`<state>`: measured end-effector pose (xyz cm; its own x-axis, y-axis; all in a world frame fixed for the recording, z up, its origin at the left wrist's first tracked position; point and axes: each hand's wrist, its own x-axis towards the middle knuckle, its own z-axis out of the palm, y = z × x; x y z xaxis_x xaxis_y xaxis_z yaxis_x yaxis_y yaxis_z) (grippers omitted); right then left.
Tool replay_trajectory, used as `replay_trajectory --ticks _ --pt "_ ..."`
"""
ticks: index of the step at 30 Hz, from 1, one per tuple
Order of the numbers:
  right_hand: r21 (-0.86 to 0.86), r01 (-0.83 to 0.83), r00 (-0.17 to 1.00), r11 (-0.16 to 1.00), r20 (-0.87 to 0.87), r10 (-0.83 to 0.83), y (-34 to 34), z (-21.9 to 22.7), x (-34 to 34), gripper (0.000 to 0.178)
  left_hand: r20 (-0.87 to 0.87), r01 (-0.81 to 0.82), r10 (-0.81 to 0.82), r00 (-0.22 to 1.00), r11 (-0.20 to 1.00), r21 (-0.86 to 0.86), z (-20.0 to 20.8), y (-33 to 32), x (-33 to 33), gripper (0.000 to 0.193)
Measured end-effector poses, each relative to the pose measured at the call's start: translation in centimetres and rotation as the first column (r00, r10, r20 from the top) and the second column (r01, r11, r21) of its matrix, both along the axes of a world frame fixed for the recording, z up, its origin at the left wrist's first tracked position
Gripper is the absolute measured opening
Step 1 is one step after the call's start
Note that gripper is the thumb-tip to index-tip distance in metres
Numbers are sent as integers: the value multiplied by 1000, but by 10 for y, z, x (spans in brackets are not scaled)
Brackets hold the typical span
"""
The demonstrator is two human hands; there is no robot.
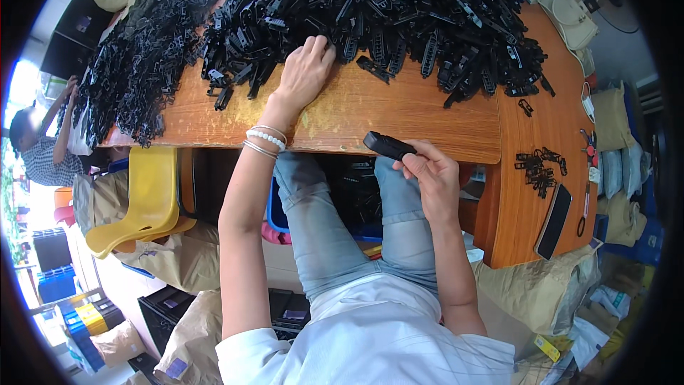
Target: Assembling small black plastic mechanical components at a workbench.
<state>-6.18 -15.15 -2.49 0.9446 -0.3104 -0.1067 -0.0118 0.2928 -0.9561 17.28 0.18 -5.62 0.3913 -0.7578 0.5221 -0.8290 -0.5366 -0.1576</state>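
My left hand point(305, 75) rests at the near edge of a large heap of black plastic clip-like parts point(370, 3) on the wooden table. Its fingers are curled together, and the fingertips are hidden against the heap, so what they pinch cannot be seen. Held over the table's front edge is a black oblong plastic part point(387, 146), with my right hand point(431, 169) closed around its right end. A few loose parts point(374, 69) lie just right of my left hand.
A second heap of smaller black pieces point(146, 64) covers the table's left side. On the right extension are a small cluster of clips point(540, 170), a phone point(553, 221) and scissors point(583, 217). A yellow chair point(151, 196) stands at left; another person point(46, 146) works beyond it.
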Motion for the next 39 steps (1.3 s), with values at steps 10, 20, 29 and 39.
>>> replay_trajectory --ticks 10,20,29,39 --pt "-79 -36 999 996 -11 36 0 0 2 23 -52 92 -104 993 976 -198 12 2 -22 20" --pt "-427 -176 978 887 28 207 -10 -2 23 23 -731 -457 -681 -46 665 -591 10 5 -106 4" --pt "-636 -23 971 772 168 168 -2 12 14 20 -917 -339 -396 -55 871 -356 41 10 -124 36" --pt "-727 203 917 656 376 133 1 16 17 25 -874 -112 -401 274 890 -443 52 17 -149 41"
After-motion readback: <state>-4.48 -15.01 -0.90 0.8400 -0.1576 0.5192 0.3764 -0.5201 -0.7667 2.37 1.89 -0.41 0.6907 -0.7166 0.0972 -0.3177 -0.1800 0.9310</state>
